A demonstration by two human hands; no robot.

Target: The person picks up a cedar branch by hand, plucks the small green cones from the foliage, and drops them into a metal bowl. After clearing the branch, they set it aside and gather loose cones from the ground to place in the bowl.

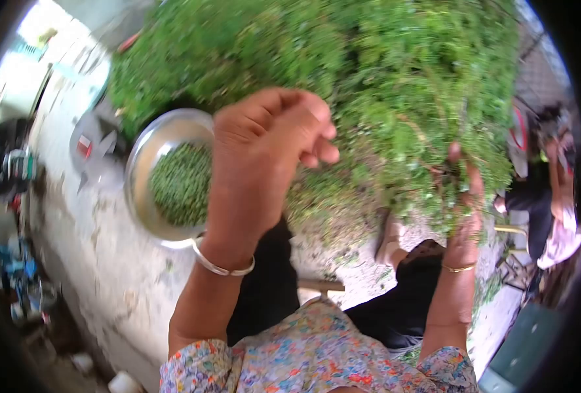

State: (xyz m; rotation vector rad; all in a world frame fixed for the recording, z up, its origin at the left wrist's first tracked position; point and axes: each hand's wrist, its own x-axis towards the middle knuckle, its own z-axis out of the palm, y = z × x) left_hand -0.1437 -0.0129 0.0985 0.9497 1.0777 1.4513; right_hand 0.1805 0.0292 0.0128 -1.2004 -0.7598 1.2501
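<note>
pale, stained concrete floor point(113, 275) spreads beneath everything, with another person point(558, 229) seated off at the far right. a big heap of leafy green branches point(257, 46) fills the upper middle, reaching down toward the wearer's feet. beside it on the left sits a round metal bowl point(145, 164), partly behind the left forearm, holding a mound of small green pieces point(180, 183).

the left hand point(271, 131) is raised in front of the heap, near the bowl, fingers curled inward; whether anything is pinched between them i cannot tell. the right hand point(470, 183) is in among the branches at the heap's lower right, its fingers largely covered by leaves, so i cannot tell how closely they grip.

the branches look light and springy, with soft foliage likely to strip or crush easily; the firmer woody stems seem the better hold.
</note>
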